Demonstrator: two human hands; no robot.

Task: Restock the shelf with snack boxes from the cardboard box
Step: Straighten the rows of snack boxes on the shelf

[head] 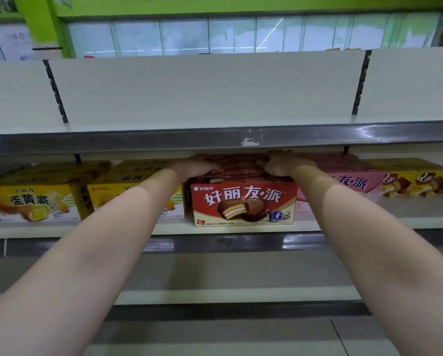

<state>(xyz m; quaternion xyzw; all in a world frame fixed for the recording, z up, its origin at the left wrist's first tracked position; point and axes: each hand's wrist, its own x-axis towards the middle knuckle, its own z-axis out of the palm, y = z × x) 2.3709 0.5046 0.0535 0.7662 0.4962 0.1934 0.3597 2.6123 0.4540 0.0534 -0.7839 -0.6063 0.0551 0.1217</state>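
A red snack box with a chocolate pie picture stands on the middle shelf, facing me. On top of it lies a second red box, just under the upper shelf's edge. My left hand grips that upper box at its left end and my right hand grips its right end. My fingertips are hidden behind the upper shelf rail. The cardboard box is out of view.
Yellow snack boxes stand left of the red one, a pink box and yellow-brown boxes to the right. The upper shelf overhangs my hands closely. A lower shelf sits below.
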